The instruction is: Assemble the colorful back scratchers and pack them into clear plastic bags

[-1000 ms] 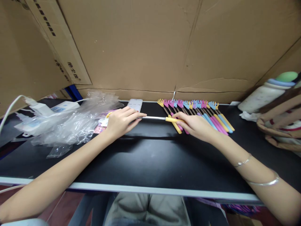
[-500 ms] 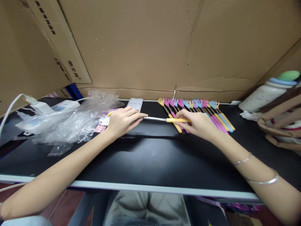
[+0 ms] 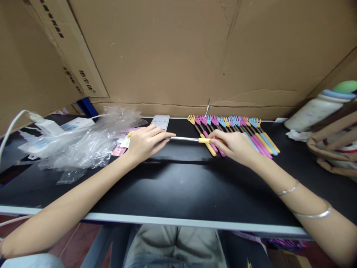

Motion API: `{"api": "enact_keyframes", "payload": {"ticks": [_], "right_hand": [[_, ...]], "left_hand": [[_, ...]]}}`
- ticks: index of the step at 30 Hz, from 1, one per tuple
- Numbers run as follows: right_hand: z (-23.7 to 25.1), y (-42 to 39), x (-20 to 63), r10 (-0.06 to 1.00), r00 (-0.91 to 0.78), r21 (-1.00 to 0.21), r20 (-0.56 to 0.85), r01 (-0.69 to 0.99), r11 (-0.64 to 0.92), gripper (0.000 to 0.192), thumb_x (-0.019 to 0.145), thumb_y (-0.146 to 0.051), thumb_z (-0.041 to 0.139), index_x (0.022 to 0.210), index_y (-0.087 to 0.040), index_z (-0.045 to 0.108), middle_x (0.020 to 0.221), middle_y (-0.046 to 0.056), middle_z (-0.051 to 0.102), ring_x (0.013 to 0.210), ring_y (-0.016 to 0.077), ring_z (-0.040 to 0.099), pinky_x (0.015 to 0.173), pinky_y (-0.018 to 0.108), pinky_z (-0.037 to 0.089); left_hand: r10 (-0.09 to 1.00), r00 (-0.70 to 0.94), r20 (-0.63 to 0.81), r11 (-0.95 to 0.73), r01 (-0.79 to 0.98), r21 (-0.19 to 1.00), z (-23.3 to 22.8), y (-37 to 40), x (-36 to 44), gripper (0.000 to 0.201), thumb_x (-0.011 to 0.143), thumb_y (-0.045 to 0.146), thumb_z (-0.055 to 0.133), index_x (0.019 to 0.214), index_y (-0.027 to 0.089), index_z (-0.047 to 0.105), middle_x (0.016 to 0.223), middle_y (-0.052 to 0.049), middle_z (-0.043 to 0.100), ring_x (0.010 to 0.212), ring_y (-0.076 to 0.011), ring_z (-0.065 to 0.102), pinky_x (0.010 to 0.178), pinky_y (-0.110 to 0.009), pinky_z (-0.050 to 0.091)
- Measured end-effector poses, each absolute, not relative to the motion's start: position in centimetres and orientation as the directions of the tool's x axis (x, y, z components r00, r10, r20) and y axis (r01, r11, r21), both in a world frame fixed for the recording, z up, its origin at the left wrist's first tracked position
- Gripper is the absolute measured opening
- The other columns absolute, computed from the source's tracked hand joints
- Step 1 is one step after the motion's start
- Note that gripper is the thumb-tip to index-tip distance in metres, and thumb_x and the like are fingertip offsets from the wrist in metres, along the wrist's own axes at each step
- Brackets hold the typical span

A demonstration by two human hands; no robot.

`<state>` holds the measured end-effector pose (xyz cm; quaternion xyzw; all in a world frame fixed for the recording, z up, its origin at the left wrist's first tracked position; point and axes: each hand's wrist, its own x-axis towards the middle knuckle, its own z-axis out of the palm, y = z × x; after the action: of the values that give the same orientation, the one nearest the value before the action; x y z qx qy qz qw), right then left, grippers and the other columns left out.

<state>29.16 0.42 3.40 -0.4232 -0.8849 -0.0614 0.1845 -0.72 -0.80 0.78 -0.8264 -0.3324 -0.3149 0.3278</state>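
Fingers closed | left hand [image 3: 146, 143] on rod [image 3: 184, 139], our 11 o'clock | right hand [image 3: 232, 145] on yellow handle [image 3: 204, 140], our 1 o'clock | backscratchers [image 3: 235, 121] beyond

Whitish light is falling from above, spreading a hazy glare across the middle of the black tabletop [image 3: 186, 190]. A long, dark shadow is lying below the back scratcher [image 3: 185, 139] and the left hand [image 3: 146, 143]. Crumpled plastic bags [image 3: 92, 149] are catching scattered highlights (the silver bangle [image 3: 319, 214] is glinting too). The cardboard panel [image 3: 167, 56] is showing fairly even light, dimming toward the upper right corner. Wide-angle distortion is stretching the bottle [image 3: 309, 111], and softness is blurring the phone's [image 3: 160, 122] digits.
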Motion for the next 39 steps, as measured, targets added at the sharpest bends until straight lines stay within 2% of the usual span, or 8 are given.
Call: {"api": "enact_keyframes", "payload": {"ticks": [6,12,16,20,24,30,39], "right_hand": [[3.11,0.61,29.23,0.707,-0.555,-0.039,0.438,0.774,0.631,0.025,0.087,-0.046,0.053,0.092,-0.022,0.056,0.062,-0.004,0.063,0.047,0.0108,0.053,0.049,0.02,0.03],[3.19,0.45,29.19,0.715,-0.555,-0.052,0.425,0.774,0.631,0.026,0.092,-0.045,0.047,0.089,-0.022,0.059,0.06,-0.003,0.064,0.049,0.0113,0.055,0.051,0.021,0.031],[2.93,0.54,29.14,0.7,-0.572,0.008,0.427,0.777,0.63,0.029,0.095,-0.042,0.041,0.09,-0.023,0.062,0.058,-0.003,0.064,0.051,0.0124,0.057,0.052,0.022,0.031],[2.62,0.7,29.16,0.691,-0.576,0.061,0.437,0.786,0.616,0.027,0.095,-0.039,0.041,0.093,-0.023,0.064,0.065,-0.002,0.067,0.057,0.0132,0.06,0.052,0.022,0.03],[2.65,0.59,29.02,0.694,-0.566,0.037,0.445,0.786,0.618,0.026,0.095,-0.04,0.042,0.093,-0.023,0.062,0.065,-0.003,0.067,0.056,0.0121,0.06,0.052,0.021,0.031],[2.89,0.25,28.74,0.668,-0.565,0.061,0.484,0.784,0.618,0.021,0.086,-0.042,0.057,0.094,-0.023,0.059,0.067,-0.003,0.067,0.053,0.0119,0.058,0.051,0.021,0.032],[3.04,0.33,28.95,0.662,-0.585,0.04,0.468,0.763,0.645,0.023,0.092,-0.041,0.049,0.093,-0.022,0.062,0.067,-0.002,0.068,0.054,0.0115,0.058,0.053,0.021,0.032]], "left_hand": [[0.333,0.572,0.75,-0.562,0.759,-0.329,0.77,-0.82,-0.7,0.019,0.092,0.025,0.053,0.101,0.025,0.07,0.084,0.002,0.071,0.071,-0.0124,0.058,0.056,-0.025,0.038],[0.323,0.57,0.755,-0.583,0.748,-0.316,0.88,-0.84,-0.71,0.017,0.091,0.023,0.055,0.101,0.023,0.07,0.084,0.002,0.071,0.071,-0.0124,0.059,0.058,-0.024,0.04],[0.311,0.569,0.761,-0.578,0.749,-0.324,0.84,-0.76,-0.68,0.018,0.09,0.023,0.056,0.102,0.024,0.07,0.084,0.003,0.071,0.071,-0.0122,0.059,0.057,-0.024,0.039],[0.314,0.582,0.75,-0.578,0.744,-0.336,0.67,-0.68,-0.72,0.018,0.091,0.023,0.056,0.103,0.024,0.069,0.084,0.003,0.071,0.071,-0.0125,0.059,0.058,-0.025,0.04],[0.329,0.586,0.74,-0.58,0.744,-0.332,0.58,-0.71,-0.8,0.018,0.091,0.023,0.055,0.103,0.024,0.069,0.085,0.002,0.071,0.072,-0.0129,0.059,0.059,-0.025,0.041],[0.339,0.597,0.727,-0.577,0.742,-0.341,0.65,-0.82,-0.73,0.02,0.093,0.024,0.051,0.104,0.024,0.068,0.085,0.001,0.071,0.071,-0.0126,0.059,0.059,-0.025,0.041],[0.317,0.598,0.736,-0.592,0.731,-0.339,0.68,-0.66,-0.77,0.02,0.092,0.023,0.052,0.105,0.023,0.068,0.082,0.001,0.07,0.069,-0.0128,0.058,0.06,-0.025,0.042]]}}
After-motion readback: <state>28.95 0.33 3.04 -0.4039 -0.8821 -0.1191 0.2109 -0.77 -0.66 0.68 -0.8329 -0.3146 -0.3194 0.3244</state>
